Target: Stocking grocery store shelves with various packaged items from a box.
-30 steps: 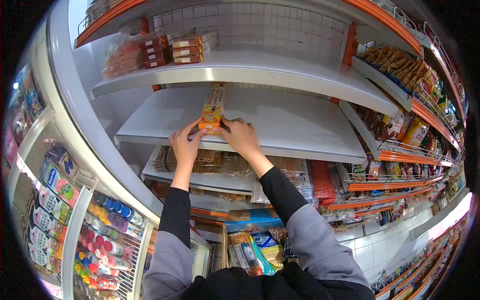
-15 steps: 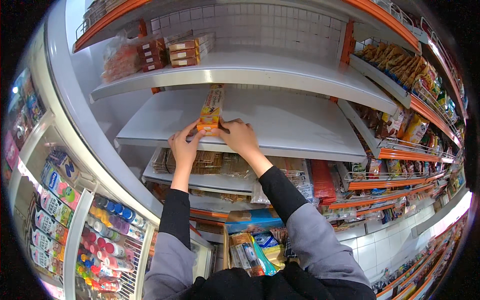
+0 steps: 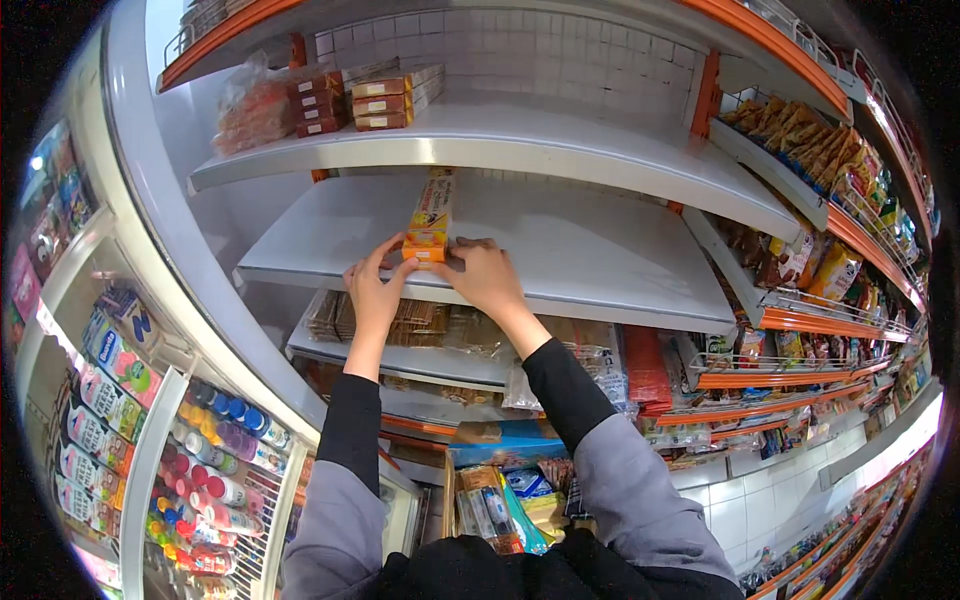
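A long, narrow orange, yellow and white carton point(image 3: 431, 215) lies on the grey shelf board point(image 3: 560, 235), its short orange end at the front edge and its length running back. My left hand point(image 3: 375, 292) is at the carton's left front corner, fingers curled along the side and thumb at the orange end. At the right front corner is my right hand point(image 3: 488, 281), its thumb by the same end and its bent fingers beside the carton. Between them the two hands hold the front end.
Overhead, a shelf point(image 3: 500, 152) bears stacked brown cartons point(image 3: 382, 103) and a clear plastic bag point(image 3: 252, 115). Flat brown packs point(image 3: 400, 320) lie one shelf below. A fridge with bottles point(image 3: 225, 490) stands left, snack racks point(image 3: 830, 320) right. Below me is an open box of packets point(image 3: 515, 495).
The whole view has shifted slightly. My fingers remain at the carton's front end, with the right fingers a little farther from its side. The carton stays in about the same place on the shelf.
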Available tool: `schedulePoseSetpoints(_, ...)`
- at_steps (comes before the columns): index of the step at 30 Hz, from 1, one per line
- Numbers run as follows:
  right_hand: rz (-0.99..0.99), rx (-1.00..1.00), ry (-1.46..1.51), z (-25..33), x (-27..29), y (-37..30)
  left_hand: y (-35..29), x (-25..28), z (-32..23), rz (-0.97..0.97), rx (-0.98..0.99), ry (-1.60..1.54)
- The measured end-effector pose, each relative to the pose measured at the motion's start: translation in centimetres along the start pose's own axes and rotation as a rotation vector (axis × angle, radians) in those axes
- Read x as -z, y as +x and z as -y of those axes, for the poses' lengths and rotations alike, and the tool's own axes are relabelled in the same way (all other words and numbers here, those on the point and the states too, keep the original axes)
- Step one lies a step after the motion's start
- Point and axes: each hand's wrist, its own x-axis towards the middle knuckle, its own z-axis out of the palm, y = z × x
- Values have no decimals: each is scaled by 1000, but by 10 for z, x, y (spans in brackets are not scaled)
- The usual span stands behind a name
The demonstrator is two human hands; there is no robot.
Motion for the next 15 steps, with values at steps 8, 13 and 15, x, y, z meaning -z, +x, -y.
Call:
schedulePoseSetpoints(8,68,-3,-8,0,5,-1,4,1,9,25,-16,-92)
schedulePoseSetpoints(13,89,-11,3,5,6,3,9,7,12,58,27,-195)
schedulePoseSetpoints(15,67,6,51,6,6,3,9,7,15,73,8,-162)
